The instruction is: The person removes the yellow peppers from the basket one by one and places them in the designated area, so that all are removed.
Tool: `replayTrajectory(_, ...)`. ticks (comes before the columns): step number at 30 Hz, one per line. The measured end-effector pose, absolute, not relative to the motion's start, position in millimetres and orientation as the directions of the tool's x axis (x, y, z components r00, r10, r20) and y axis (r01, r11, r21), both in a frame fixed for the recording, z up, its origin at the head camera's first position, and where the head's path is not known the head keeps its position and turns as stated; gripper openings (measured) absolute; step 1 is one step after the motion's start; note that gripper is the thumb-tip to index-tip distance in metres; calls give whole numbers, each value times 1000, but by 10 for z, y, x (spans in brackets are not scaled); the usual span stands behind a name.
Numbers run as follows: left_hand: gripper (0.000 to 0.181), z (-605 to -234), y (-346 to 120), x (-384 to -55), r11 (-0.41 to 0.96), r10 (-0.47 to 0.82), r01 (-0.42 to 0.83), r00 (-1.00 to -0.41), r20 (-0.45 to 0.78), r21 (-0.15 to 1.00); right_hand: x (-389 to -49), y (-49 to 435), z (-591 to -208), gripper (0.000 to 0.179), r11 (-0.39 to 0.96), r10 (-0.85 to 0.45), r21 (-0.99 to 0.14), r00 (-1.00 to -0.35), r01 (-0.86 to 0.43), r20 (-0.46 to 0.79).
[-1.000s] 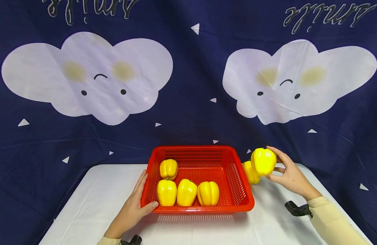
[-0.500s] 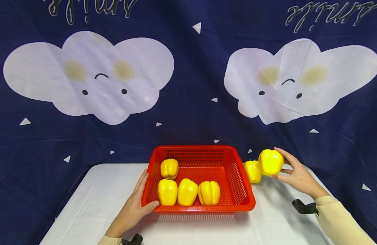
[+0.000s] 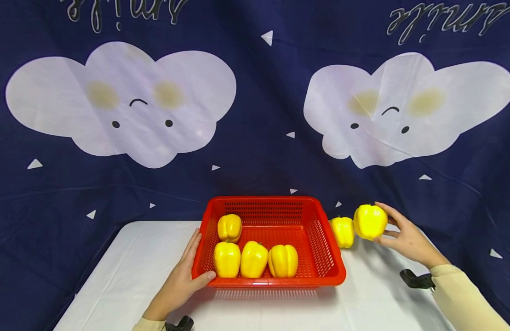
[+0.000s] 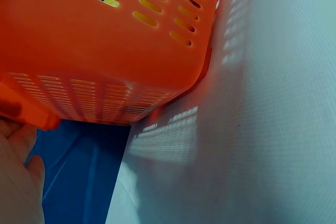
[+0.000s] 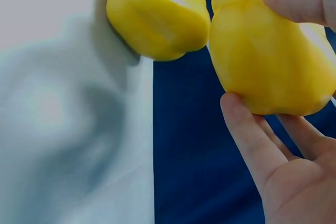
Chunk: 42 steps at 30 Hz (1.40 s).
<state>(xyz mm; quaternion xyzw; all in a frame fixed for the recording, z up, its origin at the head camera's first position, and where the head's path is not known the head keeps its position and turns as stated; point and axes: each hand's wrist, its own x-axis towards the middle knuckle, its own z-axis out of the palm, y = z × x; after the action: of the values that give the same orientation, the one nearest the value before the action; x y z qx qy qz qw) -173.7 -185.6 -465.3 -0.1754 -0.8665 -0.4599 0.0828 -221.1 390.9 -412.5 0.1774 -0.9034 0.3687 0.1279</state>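
Note:
A red plastic basket (image 3: 275, 281) stands on the white-covered table, holding several yellow bell peppers (image 3: 254, 259). At its left end my left hand (image 3: 178, 278) grips the rim, thumb over the front corner and fingers along the side. The left wrist view shows the fingers (image 4: 23, 140) at the rim and the slotted basket wall (image 4: 105, 51). Right of the basket, my right hand (image 3: 408, 241) holds a yellow bell pepper (image 3: 370, 222) between thumb and fingers, raised off the cloth. Another yellow bell pepper (image 3: 343, 232) sits on the table between it and the basket (image 5: 157, 14).
White cloth (image 3: 126, 262) covers the table. Close behind its back edge hangs a dark blue curtain (image 3: 263, 151) printed with pale clouds. Black straps with small mounts (image 3: 416, 279) are on both wrists.
My right hand has moved to the right and slightly down with the bell pepper, uncovering more of the pepper beside the basket. The left hand and basket have stayed put.

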Motion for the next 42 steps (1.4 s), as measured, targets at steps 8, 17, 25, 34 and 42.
replayTrajectory(8,97,-4667,-1867,-1730,517,237,409,-912,333,752,-2233,3989,-4194,97,689,-217,-621,-924,-374,316)
replayTrajectory(17,97,-4655,-1867,-1732,515,234,402,-916,327,758,-2258,4037,-4221,97,727,-213,-590,-933,-350,290)
replayTrajectory(25,97,-4666,-1869,-1738,507,237,406,-914,330,760,-2305,4075,-4258,97,720,-238,-594,-932,-358,272)
replayTrajectory(34,98,-4666,-1861,-1725,494,226,379,-925,305,783,-2349,4112,-4317,102,701,-227,-653,-957,-289,180)
replayTrajectory(42,97,-4666,-1860,-1736,495,231,387,-922,311,778,-2354,4137,-4395,100,667,-229,-690,-959,-281,169)
